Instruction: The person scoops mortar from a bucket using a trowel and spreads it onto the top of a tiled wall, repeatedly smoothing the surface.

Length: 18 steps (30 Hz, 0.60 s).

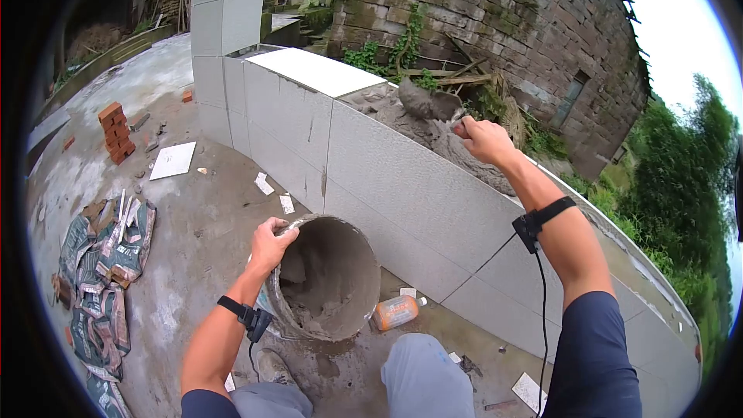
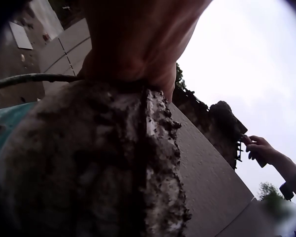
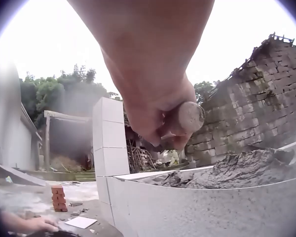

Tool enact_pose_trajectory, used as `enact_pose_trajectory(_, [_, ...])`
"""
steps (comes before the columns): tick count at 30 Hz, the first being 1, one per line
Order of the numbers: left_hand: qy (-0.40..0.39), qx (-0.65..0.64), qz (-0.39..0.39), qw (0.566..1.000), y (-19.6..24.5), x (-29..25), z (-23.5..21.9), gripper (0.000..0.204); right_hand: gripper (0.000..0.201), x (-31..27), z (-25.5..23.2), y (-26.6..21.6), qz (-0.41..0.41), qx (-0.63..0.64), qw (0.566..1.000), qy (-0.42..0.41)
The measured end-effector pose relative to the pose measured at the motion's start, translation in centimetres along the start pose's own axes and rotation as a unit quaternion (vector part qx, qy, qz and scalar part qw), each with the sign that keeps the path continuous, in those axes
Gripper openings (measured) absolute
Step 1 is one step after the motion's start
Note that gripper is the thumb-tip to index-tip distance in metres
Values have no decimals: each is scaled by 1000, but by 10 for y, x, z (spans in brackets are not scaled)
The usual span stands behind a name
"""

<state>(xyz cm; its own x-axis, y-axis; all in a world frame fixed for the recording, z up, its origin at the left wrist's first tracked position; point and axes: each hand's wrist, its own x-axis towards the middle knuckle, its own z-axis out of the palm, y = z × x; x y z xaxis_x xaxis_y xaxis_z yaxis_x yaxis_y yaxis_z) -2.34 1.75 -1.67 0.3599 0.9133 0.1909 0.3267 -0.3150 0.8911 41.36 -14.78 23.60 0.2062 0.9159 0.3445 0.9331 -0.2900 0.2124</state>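
My left hand (image 1: pixel 271 243) grips the rim of a mortar-caked bucket (image 1: pixel 357 263) standing tilted on the ground. Grey mortar (image 1: pixel 313 302) lies inside it. In the left wrist view, crusted mortar coats the bucket's edge (image 2: pixel 163 163). My right hand (image 1: pixel 486 141) holds a trowel (image 1: pixel 446 105) over the top of a low tiled wall (image 1: pixel 402 178), with a lump of mortar at its blade. The rounded end of the trowel's handle (image 3: pixel 191 116) shows below my fist in the right wrist view. Wet mortar (image 1: pixel 414 124) is spread along the wall top beneath the trowel.
A white tile (image 1: pixel 317 70) covers the wall top farther left, beside a tall tiled pillar (image 1: pixel 224 8). An orange-labelled bottle (image 1: pixel 396 313) lies by the bucket. Stacked bricks (image 1: pixel 116 133), a loose tile (image 1: pixel 172 161) and cement bags (image 1: pixel 101 317) are on the left ground.
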Motion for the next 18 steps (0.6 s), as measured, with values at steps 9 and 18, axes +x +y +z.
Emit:
enact_pose_trajectory(9, [9,-11,14,1000,-16,4,4,47,33,-66,-95,-5,-33,93,993,72])
enact_pose_trajectory(18, [-17,0,-28,999,7,-6,-2,47,31,-175,18,-136,-206,121,945,-223])
